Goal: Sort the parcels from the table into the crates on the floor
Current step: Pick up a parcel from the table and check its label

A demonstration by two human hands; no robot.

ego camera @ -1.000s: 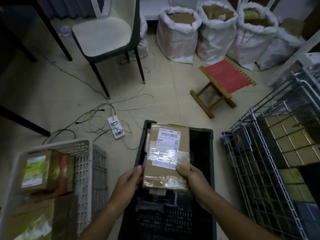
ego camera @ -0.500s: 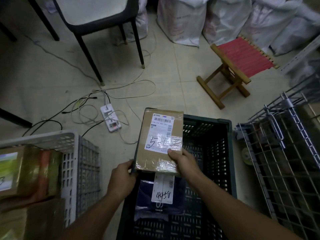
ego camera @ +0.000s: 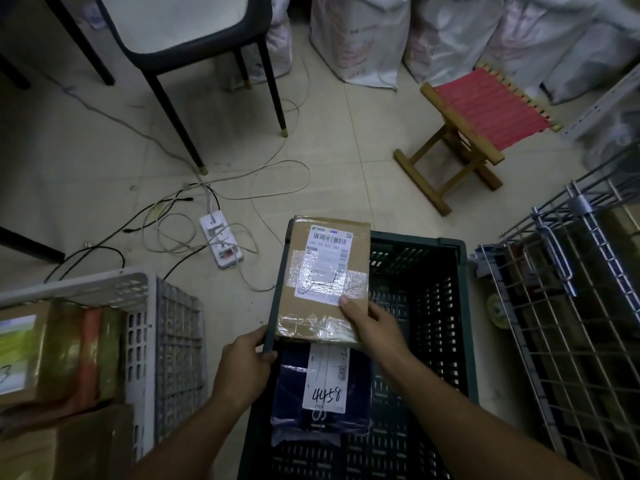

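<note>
Now the right hand pinches the cardboard parcel over the dark crate, at twelve o'clock from the blue parcel; the left hand grips the crate's rim. Better lower it flat, label up.

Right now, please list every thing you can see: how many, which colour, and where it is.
cardboard parcel: one, brown with white label, held over dark crate's left side
dark crate: one, dark green, floor centre
bagged parcel: one, dark blue with white label, inside dark crate
grey crate: one, floor left, holds boxes
wire cage: one, metal, right
folding stool: one, wood and red, upper right
chair: one, black and white, top
power strip: one, white, floor among cables
sacks: several, white, top
left hand: grips crate's left rim
right hand: holds cardboard parcel
</note>
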